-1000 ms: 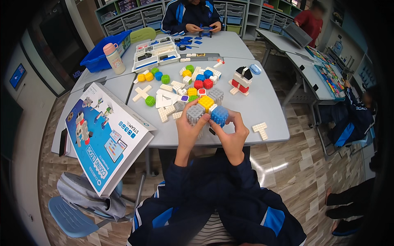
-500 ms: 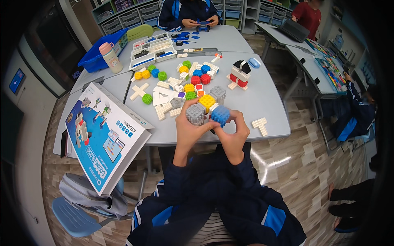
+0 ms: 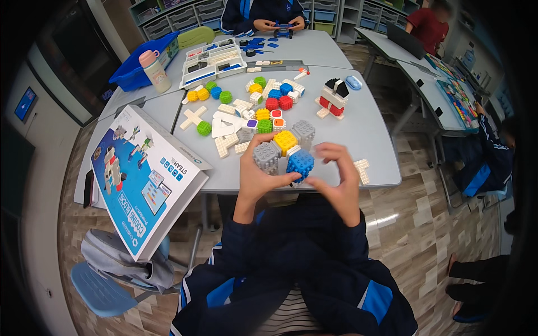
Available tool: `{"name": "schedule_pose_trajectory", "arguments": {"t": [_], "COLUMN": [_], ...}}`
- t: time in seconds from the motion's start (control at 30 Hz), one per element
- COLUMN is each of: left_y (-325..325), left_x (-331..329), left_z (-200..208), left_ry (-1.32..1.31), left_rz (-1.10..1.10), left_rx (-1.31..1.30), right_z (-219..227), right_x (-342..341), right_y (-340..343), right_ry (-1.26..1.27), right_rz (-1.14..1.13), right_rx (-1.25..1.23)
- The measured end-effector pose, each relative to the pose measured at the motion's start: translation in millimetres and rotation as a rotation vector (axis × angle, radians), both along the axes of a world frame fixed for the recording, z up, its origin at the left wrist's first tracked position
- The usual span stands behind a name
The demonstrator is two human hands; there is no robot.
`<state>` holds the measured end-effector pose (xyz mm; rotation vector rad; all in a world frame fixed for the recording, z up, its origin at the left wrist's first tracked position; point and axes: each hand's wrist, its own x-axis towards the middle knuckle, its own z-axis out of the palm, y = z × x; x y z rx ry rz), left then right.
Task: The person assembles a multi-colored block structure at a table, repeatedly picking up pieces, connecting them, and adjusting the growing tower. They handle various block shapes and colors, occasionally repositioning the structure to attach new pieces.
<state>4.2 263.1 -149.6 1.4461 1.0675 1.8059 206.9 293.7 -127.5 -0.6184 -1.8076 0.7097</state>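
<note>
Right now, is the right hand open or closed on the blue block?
Open: the right hand shows a gap between its fingers and the blue block.

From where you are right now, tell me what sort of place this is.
Probably a classroom or school workshop: loose blocks lie spread over a table, storage drawers line the back, and across the table another person holds a small blue model.
</note>
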Motion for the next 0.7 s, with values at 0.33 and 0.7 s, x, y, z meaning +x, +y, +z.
{"name": "schedule_pose_trajectory", "arguments": {"t": [0.33,0.7], "left_y": [-16.2,-72.6], "left_x": [-12.7,-5.9], "left_z": [28.7,84.4], "left_ry": [0.254,0.49], "left_rz": [-0.309,-0.215], "left_rx": [0.127,0.204], "right_z": [31.8,63.4], "right_x": [5.9,18.3], "right_y": [11.9,-36.1], "right_ry": [-0.071,-0.019], "right_rz": [0.486,0.358], "right_rx": [-0.076,0.299]}}
